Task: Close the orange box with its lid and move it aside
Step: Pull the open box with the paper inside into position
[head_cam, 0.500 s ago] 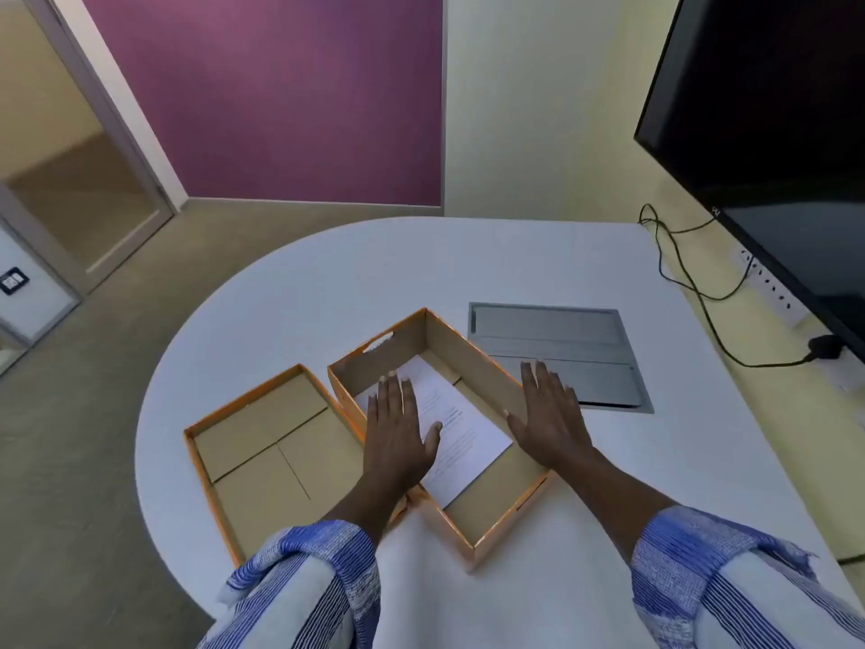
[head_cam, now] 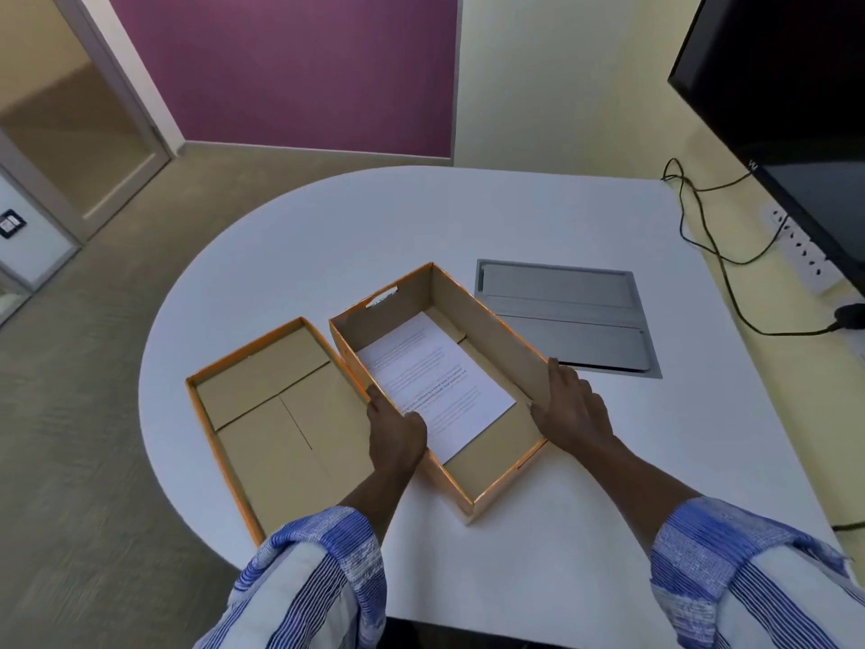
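A white table (head_cam: 468, 217) with a rounded far end fills most of the view, its near edge cut off behind the striped sleeves. At about two o'clock a black screen (head_cam: 786, 100) runs out of frame, only its lower corner showing, with a dark cable (head_cam: 711, 255) trailing beneath it to a plug partly cut by the right edge. Near the table's centre sits the orange box (head_cam: 496, 461), open and uncovered, holding a printed paper (head_cam: 435, 381) whose text is too small to read. Touching the box at its nine o'clock lies the lid (head_cam: 262, 400), upside down, its near corner hidden by the left sleeve. At the box's two o'clock is a grey hatch (head_cam: 566, 311) set flush in the tabletop. The left hand (head_cam: 395, 435) grips the box's left wall, fingers wrapped outside and hidden, thumb inside. The right hand (head_cam: 573, 409) lies flat against the right wall's outer face, fingers extended.
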The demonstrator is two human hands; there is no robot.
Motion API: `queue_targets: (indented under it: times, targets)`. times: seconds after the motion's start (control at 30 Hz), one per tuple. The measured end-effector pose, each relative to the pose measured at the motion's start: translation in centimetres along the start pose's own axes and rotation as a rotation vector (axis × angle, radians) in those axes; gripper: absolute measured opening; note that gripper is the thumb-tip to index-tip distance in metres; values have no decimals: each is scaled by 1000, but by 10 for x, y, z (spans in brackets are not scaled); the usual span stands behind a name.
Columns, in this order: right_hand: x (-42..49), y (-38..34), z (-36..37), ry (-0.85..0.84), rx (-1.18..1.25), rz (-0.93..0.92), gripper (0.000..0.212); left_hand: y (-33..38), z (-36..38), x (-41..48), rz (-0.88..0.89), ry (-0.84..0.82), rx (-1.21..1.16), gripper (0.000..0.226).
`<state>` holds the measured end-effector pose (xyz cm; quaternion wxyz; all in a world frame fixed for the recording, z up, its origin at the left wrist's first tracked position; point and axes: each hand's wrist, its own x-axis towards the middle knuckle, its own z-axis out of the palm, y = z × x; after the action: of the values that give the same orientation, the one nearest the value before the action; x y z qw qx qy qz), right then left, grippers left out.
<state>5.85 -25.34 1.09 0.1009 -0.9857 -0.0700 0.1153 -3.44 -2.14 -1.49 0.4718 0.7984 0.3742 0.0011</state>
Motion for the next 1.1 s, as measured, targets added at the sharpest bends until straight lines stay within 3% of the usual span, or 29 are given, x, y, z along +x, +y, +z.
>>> queue_targets:
  times: [0.2, 0.43, 0.7, 0.83, 1.0, 1.1]
  targets:
    - [0, 6, -4, 23, 38, 20, 73, 7, -2, 6, -15, -3, -67, 74]
    - [6, 19, -13, 42, 180, 109, 69, 2, -12, 14, 163, -96, 15, 67]
    - [-6, 32, -4, 112, 239, 264, 40, -5, -17, -2, 290, -277, 34, 76]
    - [-22, 36, 14, 134, 248, 340, 16, -16, -14, -7, 327, -312, 26, 69]
    - [-32, 32, 26, 173, 282, 358, 36, -26, -9, -1, 349, -306, 25, 62]
    - [-32, 23, 22, 267, 271, 293, 58, -29, -9, 6, 251, -236, -56, 62]
